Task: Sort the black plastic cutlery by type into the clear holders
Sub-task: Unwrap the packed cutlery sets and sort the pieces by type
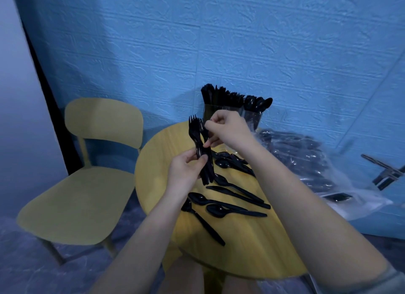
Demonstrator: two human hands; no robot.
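My left hand (pixel 186 168) grips a bunch of black plastic forks (pixel 198 140) by their handles, tines up, above the round yellow table (pixel 241 245). My right hand (pixel 228 129) pinches one fork of that bunch near its neck. Several black spoons (pixel 215 209) and a knife lie loose on the table below my hands. At the back of the table, against the wall, stand the clear holders (pixel 252 116), filled with black cutlery; spoon bowls show at the right end.
A yellow chair (pixel 87 184) stands left of the table. To the right, clear plastic bags of more black cutlery (pixel 306 162) lie on a surface beside a metal object (pixel 385 173). A blue textured wall is close behind.
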